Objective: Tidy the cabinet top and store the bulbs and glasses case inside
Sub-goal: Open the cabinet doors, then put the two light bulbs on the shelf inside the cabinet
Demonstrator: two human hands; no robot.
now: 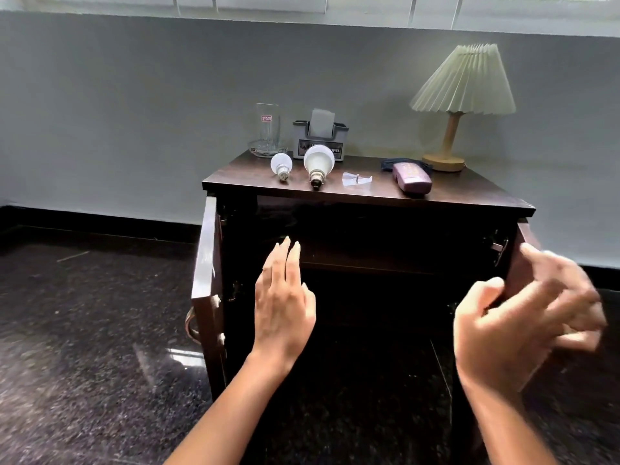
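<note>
Our left hand (283,307) is flat and empty, its fingers (285,260) straight, close together and pointing up in front of the dark cabinet (369,203) opening. They touch nothing. Our right hand (516,327) is blurred; its fingers (557,280) look loosely curled at the edge of the right door (525,250), but we cannot tell whether they grip it or only brush it.

Just left of the left fingers stands the left door (206,280), swung open edge-on, with a handle (191,325) on its outer face. Behind both hands the inside is dark; a shelf (369,263) crosses it level with the left fingertips.

Above the fingers, well apart from them, is the cabinet top. Straight up from the left fingertips lies the small bulb (281,165), on its side with the cap toward us. Just right of it lies the big bulb (318,162), also cap toward us. The two are near but apart. Further right lies a clear scrap (356,179) with a small metal piece. The purple case (412,178) lies up and left of the right fingers, near the front edge, a dark cloth (391,164) behind it.

Behind the bulbs stand a glass (267,127) in a glass dish (266,152) and a grey holder (320,139). A lamp (459,105) with a pleated shade stands at the back right corner.
</note>
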